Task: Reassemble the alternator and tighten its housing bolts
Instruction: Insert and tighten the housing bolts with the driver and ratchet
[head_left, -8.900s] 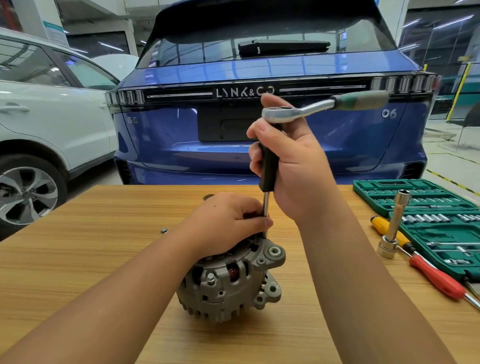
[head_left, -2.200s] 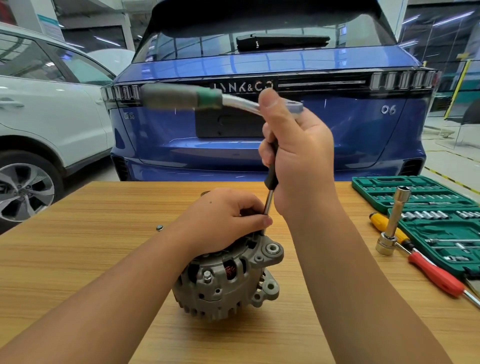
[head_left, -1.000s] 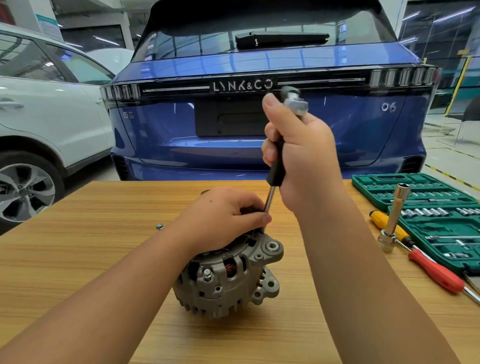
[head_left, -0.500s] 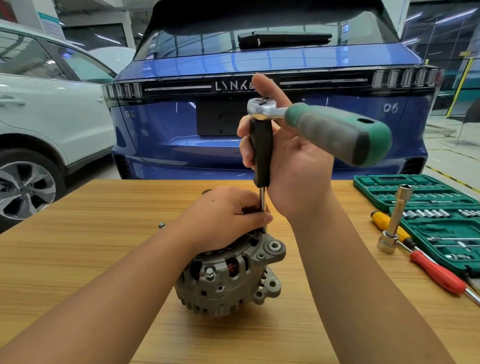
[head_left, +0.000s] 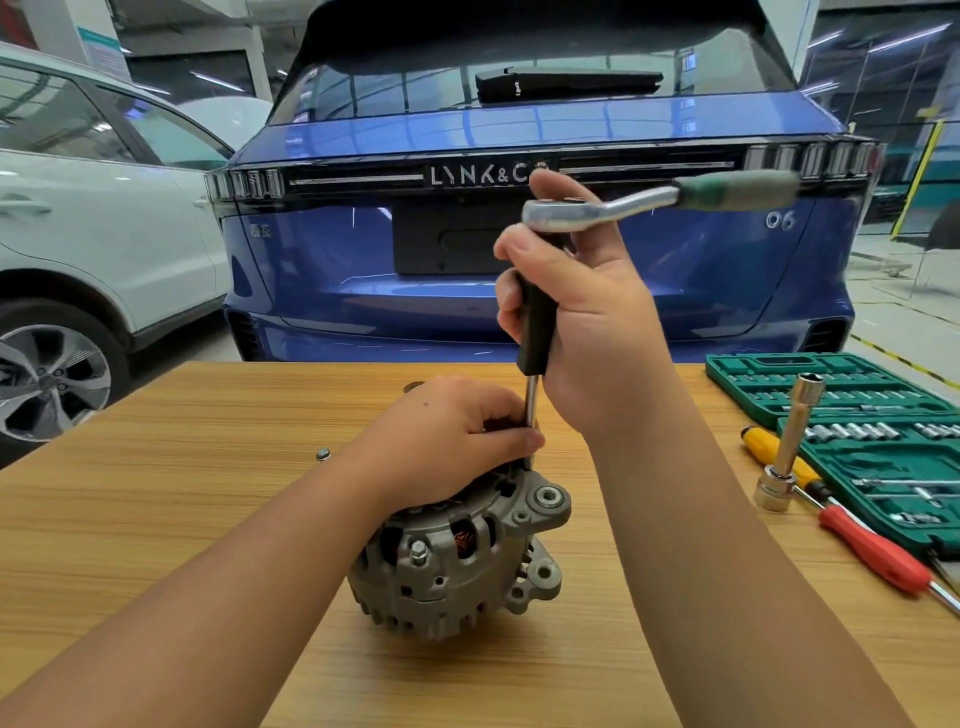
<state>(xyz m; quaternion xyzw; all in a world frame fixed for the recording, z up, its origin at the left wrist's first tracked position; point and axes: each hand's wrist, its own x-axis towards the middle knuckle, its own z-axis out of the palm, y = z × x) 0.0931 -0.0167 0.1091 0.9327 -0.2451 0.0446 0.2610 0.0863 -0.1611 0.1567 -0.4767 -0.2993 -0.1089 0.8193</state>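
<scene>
A left hand (head_left: 447, 431) is steadying the alternator (head_left: 457, 561) mid-bench (head_left: 156, 519) — well inside every edge — its grip pinching the extension bar (head_left: 531, 410), while the right hand (head_left: 587, 322) is gripping the ratchet's (head_left: 613, 208) black shaft upright.

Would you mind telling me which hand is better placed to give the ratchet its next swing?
The right hand: it already grips the black extension just under the ratchet. The left hand is busy holding the alternator and pinching the shaft near the bolt.

alternator (head_left: 457, 561) on table (head_left: 156, 519), socket case (head_left: 857, 415) at right
</scene>
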